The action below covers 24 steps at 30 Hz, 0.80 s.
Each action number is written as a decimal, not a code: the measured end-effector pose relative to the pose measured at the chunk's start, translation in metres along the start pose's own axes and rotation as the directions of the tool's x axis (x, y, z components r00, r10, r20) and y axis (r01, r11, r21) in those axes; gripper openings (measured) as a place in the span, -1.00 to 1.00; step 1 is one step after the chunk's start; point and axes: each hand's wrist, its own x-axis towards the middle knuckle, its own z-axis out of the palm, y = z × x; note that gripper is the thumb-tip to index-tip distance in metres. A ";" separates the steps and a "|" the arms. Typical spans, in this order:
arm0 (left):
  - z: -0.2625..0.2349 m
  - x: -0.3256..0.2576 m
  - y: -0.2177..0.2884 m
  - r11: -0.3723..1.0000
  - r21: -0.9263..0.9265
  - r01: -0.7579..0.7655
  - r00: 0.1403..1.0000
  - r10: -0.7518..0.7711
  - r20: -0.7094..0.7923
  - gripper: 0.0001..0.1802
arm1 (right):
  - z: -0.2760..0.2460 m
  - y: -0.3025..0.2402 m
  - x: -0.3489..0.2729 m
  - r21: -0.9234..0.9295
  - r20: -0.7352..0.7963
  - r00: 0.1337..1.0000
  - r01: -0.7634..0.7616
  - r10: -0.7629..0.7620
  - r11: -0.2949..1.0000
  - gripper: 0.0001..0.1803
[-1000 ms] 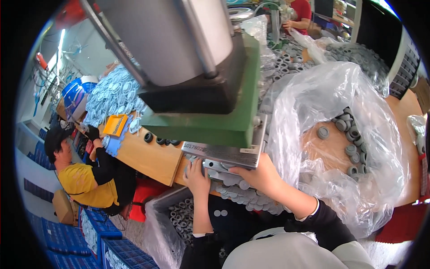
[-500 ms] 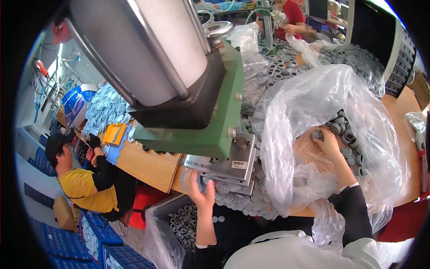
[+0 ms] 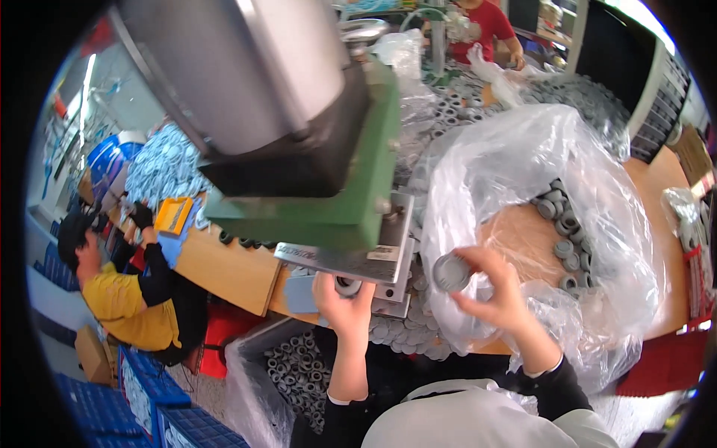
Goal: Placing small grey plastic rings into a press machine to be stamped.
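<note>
My right hand is closed round the edge of a grey round cap, held in front of the clear plastic bag. My left hand is at the front edge of the press's metal plate, fingers closed on a grey ring with a dark opening. The plate partly covers this ring and hides my fingertips. Above the plate rises the press's green head with its large grey cylinder. Several more grey caps lie inside the bag.
Flat grey discs are heaped below the press. A plastic-lined bin of grey rings stands at lower left. A person in yellow works at the left, another in red at the back. Blue crates fill the lower left.
My right hand has come out of the bag, leftward and nearer, with the grey cap. My left hand, earlier open beside the plate, is now closed on a ring there. The whole view has shifted slightly.
</note>
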 end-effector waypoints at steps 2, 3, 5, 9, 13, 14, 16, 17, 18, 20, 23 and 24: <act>-0.015 -0.018 -0.011 0.994 -0.102 0.034 0.994 -0.044 -0.099 -0.58 | 0.029 -0.009 0.003 0.157 0.031 0.998 0.054 -0.060 0.986 -0.39; -0.025 -0.031 -0.022 0.987 -0.063 0.147 0.977 -0.155 -0.147 -0.48 | 0.042 -0.012 0.008 0.115 0.006 0.998 0.058 -0.059 0.992 -0.40; -0.059 -0.057 -0.054 0.946 0.056 0.318 0.923 -0.296 -0.245 -0.32 | 0.069 -0.023 0.017 0.094 -0.025 0.998 0.059 -0.057 0.994 -0.42; -0.136 -0.115 -0.124 0.704 0.466 0.536 0.837 -0.368 -0.406 -0.21 | 0.102 -0.034 0.038 0.091 0.007 0.999 -0.035 0.034 0.995 -0.59; -0.128 -0.089 -0.130 0.821 0.383 0.422 0.901 -0.336 -0.273 -0.37 | 0.106 -0.026 0.048 0.082 0.006 1.000 -0.019 0.018 0.996 -0.69; -0.118 -0.075 -0.129 0.828 0.374 0.419 0.905 -0.344 -0.251 -0.37 | 0.103 -0.025 0.048 0.071 0.026 0.999 -0.022 0.020 0.997 -0.68; -0.077 -0.041 -0.121 0.917 0.391 0.082 0.996 -0.087 -0.005 -0.49 | 0.095 -0.001 0.037 0.013 0.090 0.992 -0.084 0.083 0.996 -0.52; -0.061 -0.028 -0.121 0.924 0.381 -0.042 0.992 -0.009 0.130 -0.55 | 0.085 0.002 0.031 0.081 0.030 0.999 -0.015 0.013 0.997 -0.47; -0.050 -0.011 -0.127 0.919 0.356 -0.170 0.964 0.080 0.255 -0.60 | 0.075 0.000 0.024 0.144 -0.034 0.997 0.066 -0.062 0.987 -0.42; -0.053 -0.016 -0.171 0.797 0.563 -0.218 0.920 -0.024 0.390 -0.68 | 0.041 0.002 0.008 0.089 -0.054 0.996 -0.066 0.071 0.994 -0.43; -0.062 -0.009 -0.164 0.822 0.545 -0.166 0.936 -0.042 0.349 -0.67 | -0.039 0.058 -0.022 -0.201 -0.418 0.858 -0.409 0.300 0.890 -0.56; -0.058 -0.008 -0.155 0.815 0.554 -0.168 0.932 -0.051 0.358 -0.69 | -0.071 0.100 -0.050 -0.481 -0.514 0.809 -0.547 0.286 0.685 -0.57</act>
